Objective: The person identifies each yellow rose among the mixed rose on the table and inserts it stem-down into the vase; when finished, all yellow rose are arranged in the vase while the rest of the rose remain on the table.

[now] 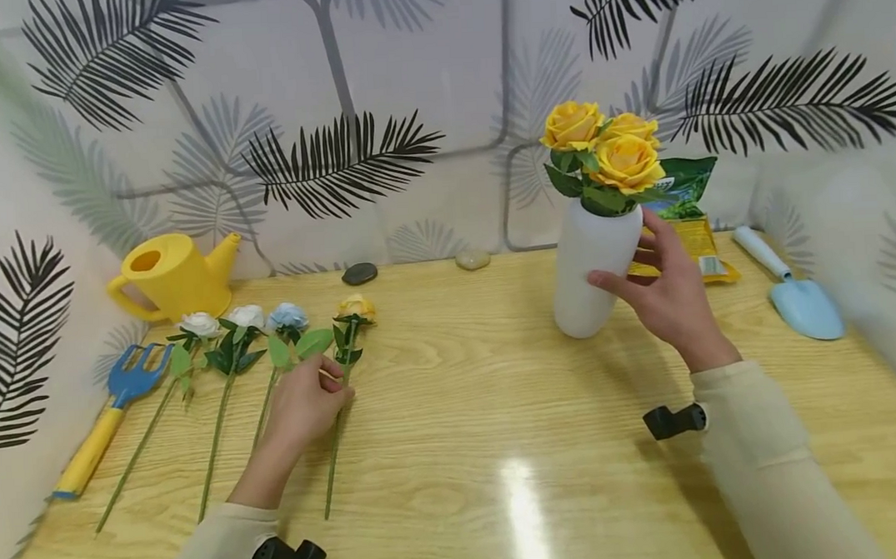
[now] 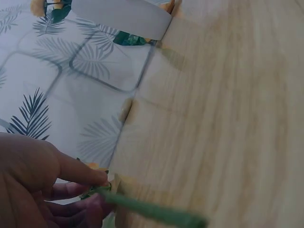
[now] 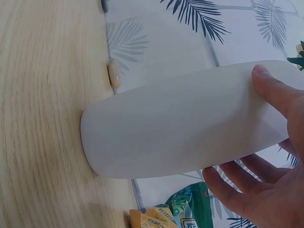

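My left hand (image 1: 306,402) pinches the green stem of a yellow rose (image 1: 356,308) at the right end of a row of flowers. In the left wrist view the stem (image 2: 156,213) sticks out past the thumb and fingers. To its left lie a blue rose (image 1: 288,316) and two white roses (image 1: 248,316), their stems toward me. My right hand (image 1: 666,291) grips a white vase (image 1: 586,265) around its upper part, thumb in front and fingers behind. Several yellow roses (image 1: 626,162) stand in the vase, leaves at its mouth.
A yellow watering can (image 1: 181,279) and a blue-and-yellow hand fork (image 1: 108,411) are at the left. A dark stone (image 1: 359,273) and a pale stone (image 1: 473,260) lie along the back wall. Behind the vase stands a green-and-yellow bag (image 1: 689,227), with a blue trowel (image 1: 802,301) farther right.
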`<state>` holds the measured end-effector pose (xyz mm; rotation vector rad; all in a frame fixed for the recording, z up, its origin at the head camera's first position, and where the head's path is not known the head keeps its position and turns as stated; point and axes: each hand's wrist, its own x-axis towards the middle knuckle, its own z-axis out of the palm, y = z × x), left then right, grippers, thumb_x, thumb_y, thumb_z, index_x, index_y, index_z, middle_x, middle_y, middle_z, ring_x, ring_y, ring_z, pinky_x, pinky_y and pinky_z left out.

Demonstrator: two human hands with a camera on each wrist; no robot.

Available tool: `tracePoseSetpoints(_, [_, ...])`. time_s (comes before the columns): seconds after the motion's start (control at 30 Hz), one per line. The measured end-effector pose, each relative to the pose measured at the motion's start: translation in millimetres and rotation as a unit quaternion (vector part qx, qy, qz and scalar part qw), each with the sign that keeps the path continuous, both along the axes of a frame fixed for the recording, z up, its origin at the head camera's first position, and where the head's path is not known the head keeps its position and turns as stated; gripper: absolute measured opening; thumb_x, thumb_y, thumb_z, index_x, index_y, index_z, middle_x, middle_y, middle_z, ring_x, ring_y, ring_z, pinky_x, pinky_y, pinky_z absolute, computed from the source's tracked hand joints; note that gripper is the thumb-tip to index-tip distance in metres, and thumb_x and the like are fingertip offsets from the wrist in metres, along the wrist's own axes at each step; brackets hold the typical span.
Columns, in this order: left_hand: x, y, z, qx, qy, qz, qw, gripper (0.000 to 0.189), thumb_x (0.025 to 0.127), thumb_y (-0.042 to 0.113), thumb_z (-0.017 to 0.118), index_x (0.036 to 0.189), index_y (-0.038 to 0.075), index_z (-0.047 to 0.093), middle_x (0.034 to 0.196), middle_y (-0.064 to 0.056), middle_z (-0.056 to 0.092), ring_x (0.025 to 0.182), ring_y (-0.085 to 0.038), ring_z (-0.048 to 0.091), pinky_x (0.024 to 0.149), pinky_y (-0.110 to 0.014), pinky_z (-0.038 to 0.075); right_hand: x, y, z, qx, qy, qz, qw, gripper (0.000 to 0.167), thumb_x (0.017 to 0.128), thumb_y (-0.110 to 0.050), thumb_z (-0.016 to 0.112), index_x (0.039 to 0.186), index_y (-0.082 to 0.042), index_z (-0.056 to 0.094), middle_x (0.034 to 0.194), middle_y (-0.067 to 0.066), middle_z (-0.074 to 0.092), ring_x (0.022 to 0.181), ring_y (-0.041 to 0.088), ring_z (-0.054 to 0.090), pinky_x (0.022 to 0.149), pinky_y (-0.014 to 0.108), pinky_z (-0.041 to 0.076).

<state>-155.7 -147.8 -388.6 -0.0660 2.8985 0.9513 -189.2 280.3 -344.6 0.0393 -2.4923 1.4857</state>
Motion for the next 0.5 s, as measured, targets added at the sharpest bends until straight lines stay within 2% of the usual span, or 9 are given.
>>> tracePoseSetpoints(0.13, [0.6,1.4,0.2,0.01,0.024,0.007,0.9996,0.016,0.09,0.009,0.072,0.104,0.003,0.066,0.091,-0.013,0.072,0.077,-0.024,0.067,0.063,-0.034,0.05,-0.3,-1.7,-0.1,-0.002,0.003,0.002,1.0,0.092,0.088,-0.031,0.08,0.159,-0.033,0.023,0.154,0.016,0.043,0.134,0.039,0.051,0.104,0.06,0.048])
tracePoseSetpoints(0.3, [1.0,6.9,9.6,0.054,0.053,0.004,0.9971,0.016,0.091,0.002,0.069,0.107,-0.002,0.069,0.089,-0.015,0.071,0.067,-0.02,0.067,0.056,-0.029,0.05,-0.8,-1.3,-0.3,0.003,0.004,0.003,1.0,0.092,0.088,-0.031,0.08,0.16,-0.031,0.022,0.154,0.018,0.043,0.134,0.04,0.051,0.104,0.06,0.048])
tracePoseSetpoints(0.4, [-0.2,15.1,22.7,0.086,0.07,-0.001,0.9938,0.02,0.093,0.002,0.068,0.113,-0.001,0.067,0.093,-0.017,0.07,0.068,-0.02,0.069,0.057,-0.028,0.053,-1.2,0.0,-0.2,0.004,0.005,0.006,1.0,0.095,0.087,-0.03,0.08,0.161,-0.031,0.02,0.154,0.019,0.042,0.135,0.041,0.05,0.104,0.06,0.048])
tracePoseSetpoints(0.5, [-1.4,30.4,42.4,0.121,0.096,-0.009,0.988,0.024,0.094,0.003,0.069,0.119,0.002,0.065,0.098,-0.017,0.071,0.074,-0.022,0.071,0.06,-0.026,0.056,-1.8,1.6,0.0,0.005,0.007,0.008,0.9999,0.097,0.088,-0.029,0.08,0.161,-0.029,0.018,0.154,0.021,0.042,0.135,0.043,0.05,0.103,0.061,0.048])
